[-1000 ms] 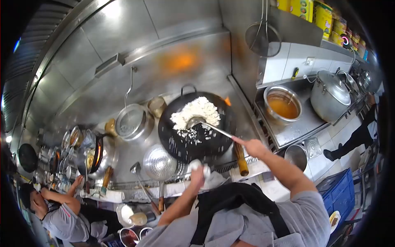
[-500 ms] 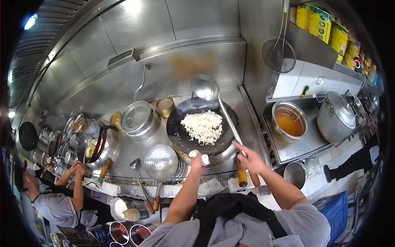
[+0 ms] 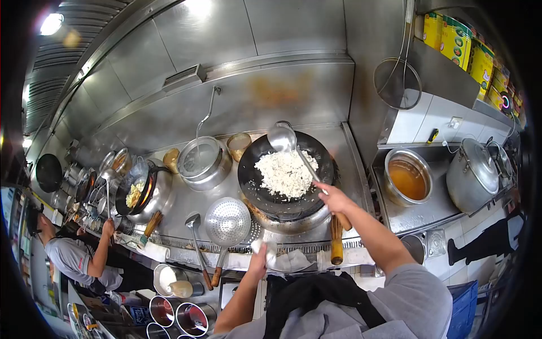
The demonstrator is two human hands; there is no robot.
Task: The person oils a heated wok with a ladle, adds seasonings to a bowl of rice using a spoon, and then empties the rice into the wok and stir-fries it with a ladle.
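My right hand (image 3: 337, 199) is closed around the handle of a long metal ladle (image 3: 307, 165). Its bowl hangs over the far side of a black wok (image 3: 257, 192), beside a heap of white rice (image 3: 287, 175); whether the two touch, I cannot tell. My left hand (image 3: 258, 261) grips a bunched white cloth (image 3: 265, 248) at the counter's front edge, apart from the wok's rim. Left of the wok lie a perforated skimmer (image 3: 227, 221) and a spatula (image 3: 193, 221). A bamboo brush (image 3: 337, 243) stands below my right forearm.
At left, a co-worker (image 3: 76, 260) holds another ladle near a second wok (image 3: 127, 204). A lidded pot (image 3: 204, 166) sits at the counter's back. To the right are a pot of brown liquid (image 3: 407, 178) and a tall stockpot (image 3: 473, 178). A strainer (image 3: 398, 85) hangs above.
My left hand and the cloth have drawn back from the wok's near rim. The ladle's bowl has come down closer to the rice. The co-worker's hand has risen with a ladle. The view has shifted slightly.
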